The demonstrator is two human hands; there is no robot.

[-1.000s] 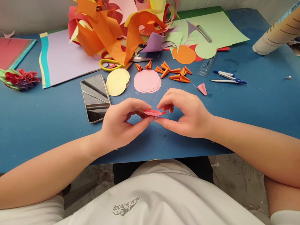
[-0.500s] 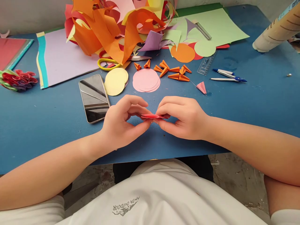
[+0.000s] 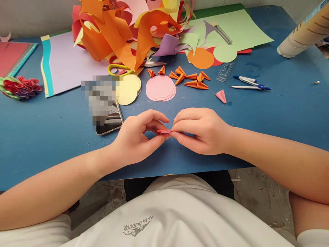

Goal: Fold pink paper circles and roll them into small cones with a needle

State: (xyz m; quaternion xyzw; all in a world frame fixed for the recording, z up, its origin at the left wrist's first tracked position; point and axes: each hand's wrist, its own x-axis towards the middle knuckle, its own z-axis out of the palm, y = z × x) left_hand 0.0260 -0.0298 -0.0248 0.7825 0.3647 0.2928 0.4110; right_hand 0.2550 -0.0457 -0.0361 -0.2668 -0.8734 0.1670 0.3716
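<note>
A small folded piece of pink paper (image 3: pixel 163 131) is pinched between both hands above the front part of the table. My left hand (image 3: pixel 140 135) grips its left side between thumb and fingers, the index finger raised above. My right hand (image 3: pixel 202 130) pinches the right end, and its fingertips hide that part. Just beyond the hands lies a stack of pink paper circles (image 3: pixel 160 88), with a stack of pale yellow circles (image 3: pixel 127 90) to its left. Several orange paper cones (image 3: pixel 196 84) and one pink paper cone (image 3: pixel 221 96) on a pin lie past the right hand.
A smartphone (image 3: pixel 109 128), partly blurred, lies beside my left hand. Yellow-handled scissors (image 3: pixel 119 70) sit under a heap of orange paper scraps (image 3: pixel 113 31). To the right are a clear ruler (image 3: pixel 225 71), a blue-and-white compass (image 3: pixel 250 87) and a tall cup (image 3: pixel 295 41). A paper flower cluster (image 3: pixel 23 87) lies left.
Both hands have drawn slightly closer together, my left hand shifting right and a little down. The pink paper now shows as a narrower strip, more of it covered by my right fingertips.
</note>
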